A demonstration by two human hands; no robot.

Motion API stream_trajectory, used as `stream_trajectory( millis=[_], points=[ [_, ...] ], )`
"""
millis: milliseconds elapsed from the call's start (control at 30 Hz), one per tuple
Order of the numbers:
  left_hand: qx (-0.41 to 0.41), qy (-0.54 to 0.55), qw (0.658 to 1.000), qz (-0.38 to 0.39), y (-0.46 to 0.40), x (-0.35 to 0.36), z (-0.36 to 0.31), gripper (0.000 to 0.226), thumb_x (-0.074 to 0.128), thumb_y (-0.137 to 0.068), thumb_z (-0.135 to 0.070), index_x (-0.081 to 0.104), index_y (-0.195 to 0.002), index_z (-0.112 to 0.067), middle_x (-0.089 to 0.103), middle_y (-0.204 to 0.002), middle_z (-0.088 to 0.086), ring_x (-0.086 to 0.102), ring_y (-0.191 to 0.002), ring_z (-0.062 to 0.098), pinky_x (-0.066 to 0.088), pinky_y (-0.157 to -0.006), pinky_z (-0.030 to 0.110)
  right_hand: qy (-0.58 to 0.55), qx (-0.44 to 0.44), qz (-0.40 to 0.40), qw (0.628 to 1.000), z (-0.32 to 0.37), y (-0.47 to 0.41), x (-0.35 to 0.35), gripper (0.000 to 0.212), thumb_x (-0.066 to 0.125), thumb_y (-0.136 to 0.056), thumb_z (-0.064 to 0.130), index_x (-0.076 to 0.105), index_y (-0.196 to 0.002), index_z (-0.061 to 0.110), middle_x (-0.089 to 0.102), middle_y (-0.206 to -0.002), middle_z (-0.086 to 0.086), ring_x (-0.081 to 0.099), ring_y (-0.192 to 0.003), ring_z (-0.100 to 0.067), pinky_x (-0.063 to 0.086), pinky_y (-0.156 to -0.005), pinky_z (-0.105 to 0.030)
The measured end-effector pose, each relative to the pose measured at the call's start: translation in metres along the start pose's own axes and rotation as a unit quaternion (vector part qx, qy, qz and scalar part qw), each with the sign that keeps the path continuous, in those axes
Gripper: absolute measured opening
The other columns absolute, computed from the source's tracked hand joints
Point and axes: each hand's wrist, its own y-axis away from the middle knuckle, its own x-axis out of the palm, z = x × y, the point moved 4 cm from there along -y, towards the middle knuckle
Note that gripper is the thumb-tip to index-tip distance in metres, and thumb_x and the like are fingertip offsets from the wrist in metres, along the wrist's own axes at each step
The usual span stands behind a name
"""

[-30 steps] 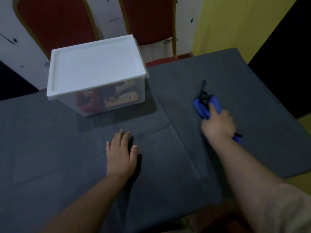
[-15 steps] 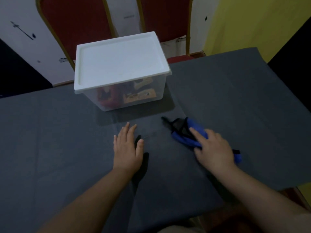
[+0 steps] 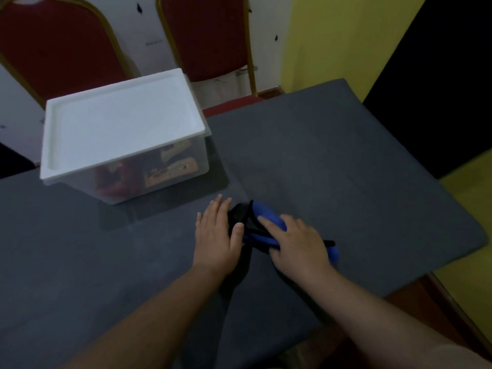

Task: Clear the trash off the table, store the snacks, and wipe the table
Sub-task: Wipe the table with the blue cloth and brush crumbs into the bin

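Blue and black cloth [image 3: 266, 230] lies bunched on the bench [image 3: 346, 169], under my right hand [image 3: 298, 246] and just right of my left. Right hand presses down on it, fingers fairly straight over the blue part, palm on top; I would not call it a clench, more a flat push, the way a cloth is driven across a surface for wiping. One end of the cloth sticks out past the wrist side of that hand.

Left hand [image 3: 215, 235] lies flat and relaxed on the grey cover, holding nothing, thumb touching or nearly touching the black edge of the cloth. My guess: it steadies the cover so the cloth does not drag it into folds.

Ahead of my left hand stands the storage box [image 3: 165, 166], white lid [image 3: 122, 123] on, snack packets [image 3: 170, 169] visible through the clear wall. Storing looks done; wiping is the step in hand. No trash visible near either hand.
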Motion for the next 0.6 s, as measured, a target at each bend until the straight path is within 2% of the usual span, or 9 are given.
stream_trajectory(
  millis=[67, 133, 233, 367, 500, 600],
  points=[
    [0.01, -0.004, 1.0, 0.012, -0.011, 0.014, -0.02, 0.076, 0.009, -0.083, -0.056, 0.022, -0.148, -0.02, 0.016, -0.157, -0.002, 0.007, -0.145, 0.013, -0.008, -0.115, 0.028, 0.008, 0.033, -0.026, 0.999, -0.043, 0.01, -0.004, 0.068, 0.061, -0.082, 0.033, 0.033, -0.144, 0.038, 0.053, -0.127, -0.009, 0.056, -0.1, -0.03, 0.048, -0.079, -0.038],
    [0.013, -0.021, 0.999, 0.028, -0.022, 0.027, -0.035, 0.072, 0.012, -0.086, -0.054, 0.018, -0.149, -0.02, 0.011, -0.158, -0.003, 0.003, -0.146, 0.012, -0.009, -0.116, 0.03, 0.01, 0.111, -0.087, 0.99, -0.1, 0.014, -0.013, 0.067, 0.07, -0.071, 0.028, 0.05, -0.135, 0.032, 0.062, -0.11, -0.014, 0.061, -0.083, -0.036, 0.052, -0.065, -0.039],
    [0.006, -0.058, 0.996, 0.064, -0.037, 0.053, -0.049, 0.063, 0.022, -0.094, -0.047, 0.011, -0.15, -0.02, 0.003, -0.16, -0.002, -0.003, -0.146, 0.012, -0.008, -0.118, 0.036, 0.016, 0.259, -0.084, 0.962, -0.193, 0.013, -0.029, 0.062, 0.058, -0.082, 0.034, 0.041, -0.141, 0.033, 0.052, -0.124, -0.016, 0.055, -0.103, -0.038, 0.05, -0.079, -0.04],
    [-0.014, -0.121, 0.99, 0.071, -0.065, 0.076, -0.063, 0.067, 0.014, -0.092, -0.05, 0.006, -0.151, -0.019, -0.004, -0.16, -0.002, -0.008, -0.146, 0.013, -0.01, -0.118, 0.039, -0.015, 0.405, -0.12, 0.906, -0.284, -0.008, -0.051, 0.061, 0.048, -0.09, 0.035, 0.028, -0.148, 0.031, 0.04, -0.136, -0.023, 0.045, -0.118, -0.042, 0.043, -0.091, -0.045],
    [-0.051, -0.151, 0.985, 0.066, -0.1, 0.089, -0.073, 0.062, 0.019, -0.097, -0.047, 0.006, -0.151, -0.018, -0.005, -0.16, -0.002, -0.009, -0.146, 0.015, -0.008, -0.118, 0.043, -0.029, 0.44, -0.101, 0.892, -0.304, -0.06, -0.061, 0.062, 0.044, -0.091, 0.033, 0.023, -0.149, 0.03, 0.039, -0.135, -0.024, 0.043, -0.119, -0.044, 0.041, -0.094, -0.044],
    [-0.066, -0.15, 0.985, 0.063, -0.123, 0.093, -0.078, 0.06, 0.02, -0.098, -0.044, 0.007, -0.151, -0.02, -0.004, -0.16, -0.002, -0.008, -0.146, 0.016, -0.007, -0.118, 0.043, -0.028, 0.363, -0.111, 0.925, -0.259, -0.107, -0.064, 0.059, 0.047, -0.087, 0.03, 0.031, -0.143, 0.034, 0.046, -0.126, -0.022, 0.049, -0.113, -0.042, 0.043, -0.09, -0.043]
  ],
)
